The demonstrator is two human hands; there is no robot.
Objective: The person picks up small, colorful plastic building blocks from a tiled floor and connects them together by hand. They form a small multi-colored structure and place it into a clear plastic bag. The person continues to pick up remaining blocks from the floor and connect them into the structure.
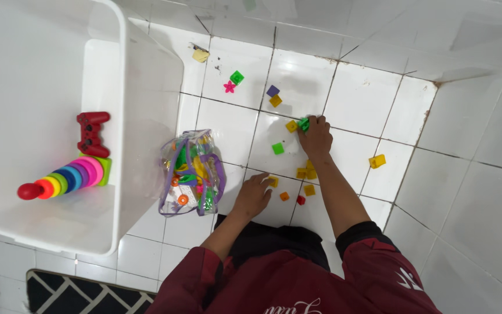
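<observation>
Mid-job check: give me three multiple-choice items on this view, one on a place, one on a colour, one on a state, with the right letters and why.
1. Where does the red game controller lie?
A. inside the white tub
B. on the floor tiles
C. in the clear bag

2. What colour is the piece at the right hand?
A. purple
B. green
C. orange

3. How is the left hand?
A. raised in the air
B. inside the clear bag
C. flat on the floor beside a small yellow block

Answers:
1 A, it lies in the tub above the ring stacker.
2 B, the green piece shows at its fingertips.
3 C, the palm rests on the tiled floor, right of the clear bag.
</observation>
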